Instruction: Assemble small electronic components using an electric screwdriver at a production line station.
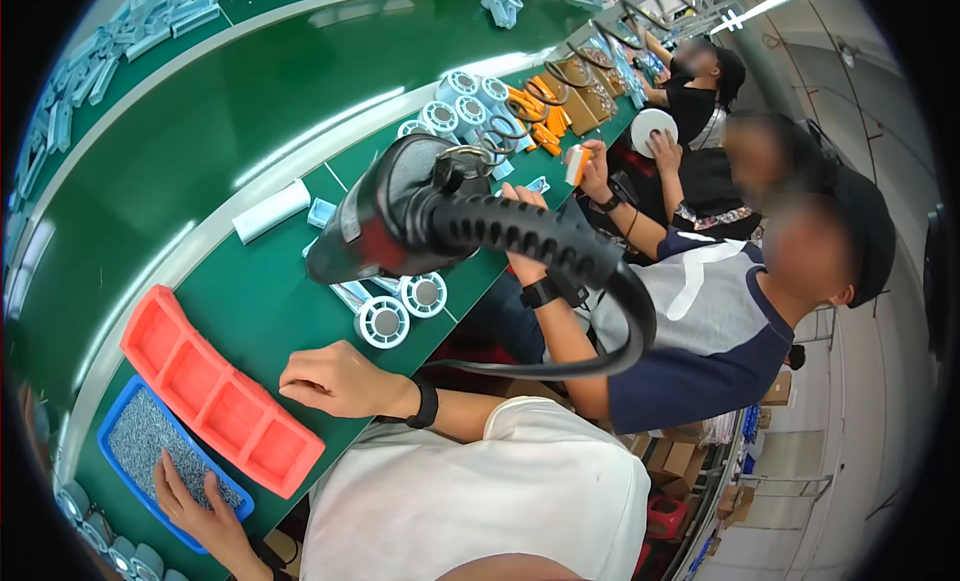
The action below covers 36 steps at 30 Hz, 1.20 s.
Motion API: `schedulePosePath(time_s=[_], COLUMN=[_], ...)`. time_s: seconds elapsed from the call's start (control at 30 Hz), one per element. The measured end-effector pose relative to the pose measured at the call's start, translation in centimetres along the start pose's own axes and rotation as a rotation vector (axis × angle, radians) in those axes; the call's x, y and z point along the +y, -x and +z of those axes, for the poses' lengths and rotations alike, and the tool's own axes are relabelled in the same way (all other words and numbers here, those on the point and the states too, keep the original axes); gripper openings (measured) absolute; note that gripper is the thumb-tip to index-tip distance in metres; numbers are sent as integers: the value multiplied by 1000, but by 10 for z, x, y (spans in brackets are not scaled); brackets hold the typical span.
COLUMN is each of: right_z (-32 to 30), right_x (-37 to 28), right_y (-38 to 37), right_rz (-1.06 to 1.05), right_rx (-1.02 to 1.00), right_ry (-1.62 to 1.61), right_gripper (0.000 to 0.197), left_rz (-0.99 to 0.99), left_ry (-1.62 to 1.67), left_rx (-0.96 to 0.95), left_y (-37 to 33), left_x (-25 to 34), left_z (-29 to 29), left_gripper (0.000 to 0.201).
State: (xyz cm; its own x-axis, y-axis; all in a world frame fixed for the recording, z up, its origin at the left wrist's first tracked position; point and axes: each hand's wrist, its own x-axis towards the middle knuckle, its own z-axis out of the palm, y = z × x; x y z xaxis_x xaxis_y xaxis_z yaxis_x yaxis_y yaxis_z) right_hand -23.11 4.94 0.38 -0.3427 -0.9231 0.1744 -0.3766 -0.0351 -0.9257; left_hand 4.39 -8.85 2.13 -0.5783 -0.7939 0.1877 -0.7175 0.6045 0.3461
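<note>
My left hand reaches into a blue tray filled with small grey metal pieces that look like screws. Its fingers are spread and rest on them. Fingers curled, my right hand hovers by the table's near edge; whatever its fingertips may pinch is hidden. Between the hands lies a red tray divided into several compartments. Beyond my right hand are light-blue parts with round, spoked ends. A black power screwdriver hangs in front of them, close to the camera.
A coiled cord and thick black hose cross the view. A white cylinder lies near the green conveyor. Farther right are more light-blue parts and orange pieces. Co-workers sit along the right; the nearest person works beside me.
</note>
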Motion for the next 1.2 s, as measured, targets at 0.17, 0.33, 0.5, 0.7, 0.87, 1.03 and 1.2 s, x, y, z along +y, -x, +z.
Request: schedulePosePath(time_s=[0.17,0.33,0.5,0.7,0.87,1.03,1.2], right_z=[-4,-1,3,-5,2,17,-11], right_x=[6,9,4,12,9,5,36], right_y=[0,-4,-1,2,-12,8,14], right_rz=[-16,-79,-80,-72,-96,23,409], right_rx=[7,24,38,70,62,25,-401], right_ry=[5,-12,44,61,-7,175,246], right_gripper=[6,5,6,7,7,4,40], left_rz=[33,-57,-89,-56,-39,-183,-240], left_ry=[-19,26,111,151,137,141,214], left_rx=[-49,-37,-1,38,138,150,140], left_y=[-9,-4,4,-7,-5,4,8], left_x=[-6,-13,-20,-23,-26,-11,-8], left_z=[8,12,8,19,12,9,2], left_gripper=[37,29,14,7,6,6,11])
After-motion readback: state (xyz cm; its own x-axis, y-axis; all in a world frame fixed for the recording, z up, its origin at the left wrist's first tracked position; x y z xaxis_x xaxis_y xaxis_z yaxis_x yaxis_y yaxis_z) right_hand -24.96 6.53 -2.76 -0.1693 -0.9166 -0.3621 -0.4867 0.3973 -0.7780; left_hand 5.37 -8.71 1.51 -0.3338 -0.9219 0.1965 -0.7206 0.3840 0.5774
